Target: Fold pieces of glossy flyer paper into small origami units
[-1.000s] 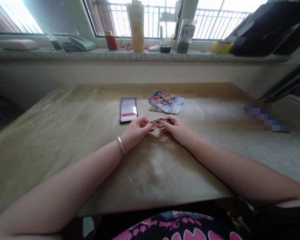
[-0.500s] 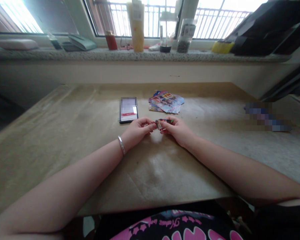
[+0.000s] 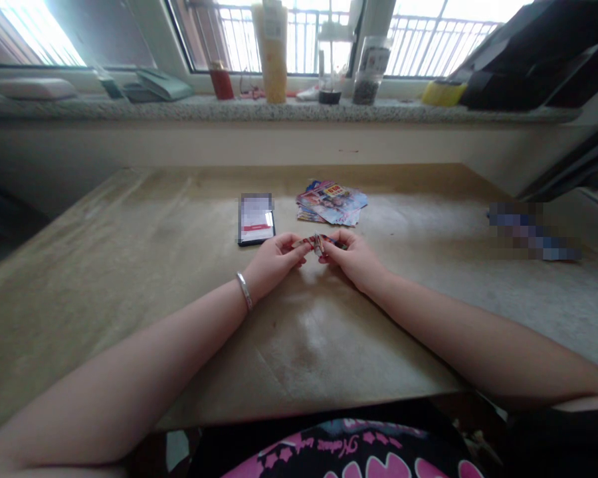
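Between my two hands is a small piece of folded printed paper [image 3: 317, 243], red, white and dark in colour. My left hand [image 3: 280, 255] pinches its left end between thumb and fingers, and a silver bangle circles that wrist. The right end is gripped by my right hand [image 3: 353, 255], thumb on top. Much of the paper is covered by my fingers, so its full shape is hidden. Just beyond my hands lies a fanned pile of colourful printed leaflets [image 3: 333, 202]. Near my left hand a phone [image 3: 256, 220] with a lit screen rests on the table.
The pale brown table [image 3: 299, 358] reaches to the wall under the window. A blurred bluish object [image 3: 533, 232] lies at the far right. Bottles and jars, including a yellow bottle [image 3: 274, 60], stand on the stone windowsill [image 3: 289, 114].
The folded paper has tilted and now rises to a peak between my fingertips. More of its left part shows above my left thumb. Both hands have shifted only slightly.
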{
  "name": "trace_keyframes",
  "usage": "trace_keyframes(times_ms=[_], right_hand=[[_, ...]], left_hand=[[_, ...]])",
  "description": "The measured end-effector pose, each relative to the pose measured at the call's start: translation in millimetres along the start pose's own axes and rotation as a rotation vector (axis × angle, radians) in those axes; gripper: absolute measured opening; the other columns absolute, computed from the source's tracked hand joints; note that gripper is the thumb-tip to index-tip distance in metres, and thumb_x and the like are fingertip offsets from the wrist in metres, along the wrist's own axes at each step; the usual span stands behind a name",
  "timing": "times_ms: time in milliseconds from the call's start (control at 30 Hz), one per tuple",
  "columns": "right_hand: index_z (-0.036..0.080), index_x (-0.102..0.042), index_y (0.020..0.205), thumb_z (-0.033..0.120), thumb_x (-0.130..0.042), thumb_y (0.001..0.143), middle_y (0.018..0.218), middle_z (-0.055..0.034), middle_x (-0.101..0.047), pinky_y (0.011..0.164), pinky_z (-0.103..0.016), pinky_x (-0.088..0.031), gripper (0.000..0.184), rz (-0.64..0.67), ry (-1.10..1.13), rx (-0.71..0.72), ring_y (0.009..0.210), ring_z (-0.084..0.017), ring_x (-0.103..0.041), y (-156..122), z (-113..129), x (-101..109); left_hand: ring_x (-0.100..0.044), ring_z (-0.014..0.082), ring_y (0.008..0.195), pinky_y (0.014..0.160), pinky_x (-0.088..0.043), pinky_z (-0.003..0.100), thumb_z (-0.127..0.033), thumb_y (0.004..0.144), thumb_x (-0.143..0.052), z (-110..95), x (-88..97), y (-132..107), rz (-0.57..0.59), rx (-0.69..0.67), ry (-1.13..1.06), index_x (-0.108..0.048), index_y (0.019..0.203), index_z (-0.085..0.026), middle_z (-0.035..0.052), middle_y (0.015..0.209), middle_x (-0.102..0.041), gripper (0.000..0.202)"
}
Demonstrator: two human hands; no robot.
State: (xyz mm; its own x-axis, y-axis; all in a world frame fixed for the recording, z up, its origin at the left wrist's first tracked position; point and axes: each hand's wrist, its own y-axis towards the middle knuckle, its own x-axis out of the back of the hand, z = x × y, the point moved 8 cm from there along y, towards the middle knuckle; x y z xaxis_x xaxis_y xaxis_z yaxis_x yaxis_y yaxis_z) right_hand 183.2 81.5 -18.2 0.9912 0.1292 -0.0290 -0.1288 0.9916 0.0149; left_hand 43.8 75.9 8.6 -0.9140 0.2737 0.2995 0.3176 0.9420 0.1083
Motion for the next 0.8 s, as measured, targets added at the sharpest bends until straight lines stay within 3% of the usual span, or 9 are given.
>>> trace_keyframes(times_ms=[233, 400, 600, 700, 800], right_hand=[[0.019, -0.051, 0.069, 0.053, -0.066, 0.071, 0.062, 0.0023, -0.058, 0.059, -0.026, -0.044, 0.037, 0.123, -0.198, 0.057, 0.058, -0.011, -0.054, -2, 3, -10], [0.019, -0.053, 0.07, 0.054, -0.061, 0.074, 0.063, 0.0016, -0.057, 0.059, -0.026, -0.042, 0.037, 0.166, -0.23, 0.054, 0.058, -0.011, -0.051, -5, 6, -12], [0.017, -0.058, 0.072, 0.056, -0.061, 0.074, 0.068, 0.0002, -0.058, 0.062, -0.026, -0.042, 0.038, 0.246, -0.221, 0.053, 0.062, -0.012, -0.051, -7, 9, -16], [0.018, -0.058, 0.073, 0.057, -0.063, 0.072, 0.068, 0.0008, -0.057, 0.062, -0.026, -0.043, 0.039, 0.244, -0.186, 0.052, 0.062, -0.011, -0.051, -7, 9, -17], [0.018, -0.059, 0.073, 0.057, -0.067, 0.068, 0.067, 0.0012, -0.058, 0.061, -0.026, -0.043, 0.04, 0.202, -0.121, 0.016, 0.062, -0.011, -0.053, -5, 6, -14]], left_hand=[[-0.048, 0.0103, 0.056, 0.052, -0.037, 0.02, -0.04, 0.085, -0.05, -15, -8.8, -7, 0.02, -0.196, 0.333, -0.056, 0.08, -0.017, -0.0024, 0.062, -0.053, 0.025], [-0.049, 0.0098, 0.048, 0.047, -0.037, 0.02, -0.055, 0.087, -0.042, -3, -9.3, -4, 0.101, -0.057, 0.045, -0.054, 0.078, -0.016, -0.0018, 0.056, -0.054, 0.042], [-0.053, 0.0084, 0.051, 0.045, -0.038, 0.017, -0.058, 0.075, -0.059, 4, -10.9, -1, 0.194, 0.063, -0.088, -0.057, 0.078, -0.014, 0.0019, 0.066, -0.062, 0.044], [-0.048, 0.0066, 0.046, 0.042, -0.034, 0.016, -0.06, 0.075, -0.058, 3, -8.0, 0, 0.156, 0.04, -0.06, -0.057, 0.076, -0.014, 0.0, 0.061, -0.058, 0.046], [-0.051, 0.0083, 0.051, 0.046, -0.04, 0.017, -0.06, 0.074, -0.06, 3, -2.6, 0, 0.084, 0.024, -0.038, -0.06, 0.078, -0.014, 0.0003, 0.062, -0.059, 0.046]])
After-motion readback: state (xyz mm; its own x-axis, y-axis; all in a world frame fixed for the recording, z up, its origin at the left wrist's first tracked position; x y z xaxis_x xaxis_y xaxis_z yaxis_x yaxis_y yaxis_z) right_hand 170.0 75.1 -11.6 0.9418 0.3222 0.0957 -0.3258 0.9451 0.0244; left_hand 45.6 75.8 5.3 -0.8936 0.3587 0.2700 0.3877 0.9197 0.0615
